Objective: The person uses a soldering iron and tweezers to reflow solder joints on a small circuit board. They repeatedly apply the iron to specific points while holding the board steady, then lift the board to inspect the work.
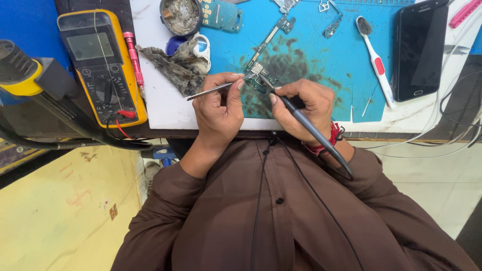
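Lying on the worktop (160,108) is a stained blue mat (311,55), with a yellow multimeter (103,65) sitting at its left. Right hand (301,110) is closing around a dark soldering iron (314,133), long axis running diagonally, tip pointing up-left onto the small circuit board (261,75) near the mat's front edge. Left hand (218,108) is pinching metal tweezers (216,88), lying near-horizontal, tips pointing right, touching the same board.

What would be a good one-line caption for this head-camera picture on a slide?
Left hand holds tweezers and right hand a soldering iron over a small circuit board on a blue mat.
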